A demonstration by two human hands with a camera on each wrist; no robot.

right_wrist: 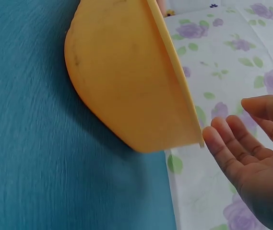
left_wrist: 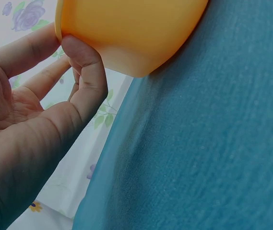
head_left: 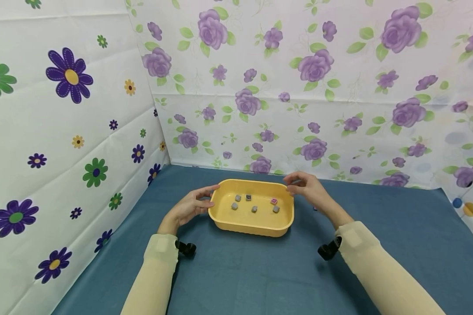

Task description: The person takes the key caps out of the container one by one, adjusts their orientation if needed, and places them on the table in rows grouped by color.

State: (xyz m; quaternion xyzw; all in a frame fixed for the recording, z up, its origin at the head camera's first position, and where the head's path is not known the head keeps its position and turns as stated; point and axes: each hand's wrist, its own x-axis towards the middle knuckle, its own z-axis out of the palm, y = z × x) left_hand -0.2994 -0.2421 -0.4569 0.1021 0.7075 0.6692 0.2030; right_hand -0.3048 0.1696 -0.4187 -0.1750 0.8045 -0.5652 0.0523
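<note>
A yellow plastic tray (head_left: 244, 227) with raised walls and rounded corners sits on the blue cloth. Several small grey cube-like pieces (head_left: 234, 206) lie scattered on its floor, along with a darker one (head_left: 248, 197) and a pink one (head_left: 273, 201); their exact kind is too small to tell. My left hand (head_left: 191, 205) is at the tray's left end, the rim between thumb and a finger in the left wrist view. At the far right corner, my right hand (head_left: 307, 189) touches the rim with a fingertip, its other fingers loosely bent and apart from it.
Blue cloth (head_left: 236, 280) covers the table. Flower-printed sheets hang behind it (head_left: 260, 87) and along the left (head_left: 63, 131). A small dark thing (head_left: 315, 208) shows partly beside the right forearm. Black camera mounts (head_left: 329, 249) project from both wrists.
</note>
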